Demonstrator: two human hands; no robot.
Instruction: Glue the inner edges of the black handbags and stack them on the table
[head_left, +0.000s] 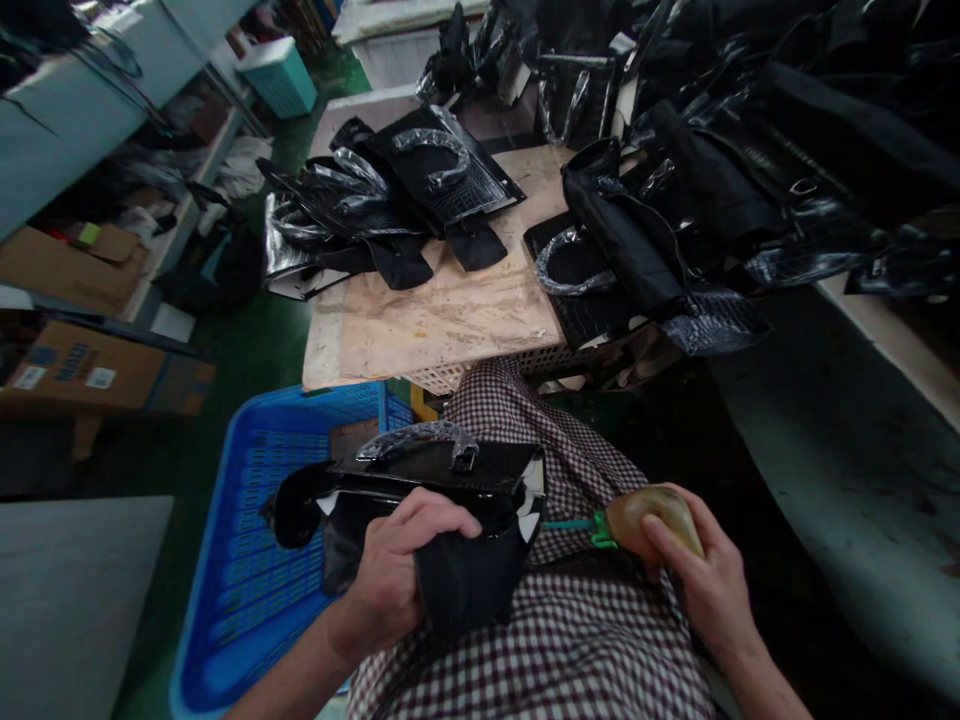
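Note:
My left hand (pixel 409 555) is closed on a black handbag (pixel 442 470) with a crocodile pattern, its fingers pressing dark cloth lining near the opening. The bag lies across my lap, its plastic-wrapped handle pointing away from me. White inner edges show at the bag's right end. In my right hand (pixel 709 570) is a yellowish squeeze bottle (pixel 652 522) with a green cap and a thin green nozzle. The nozzle points left, and its tip is at the bag's right end; whether it touches cannot be made out.
A blue plastic basket (pixel 217 560) stands at my left. Ahead, a wooden board (pixel 435 310) carries several black bags (pixel 450 165). More black bags (pixel 637 240) are heaped at the right. Cardboard boxes (pixel 97 370) sit at far left, and a checked cloth (pixel 570 630) covers my lap.

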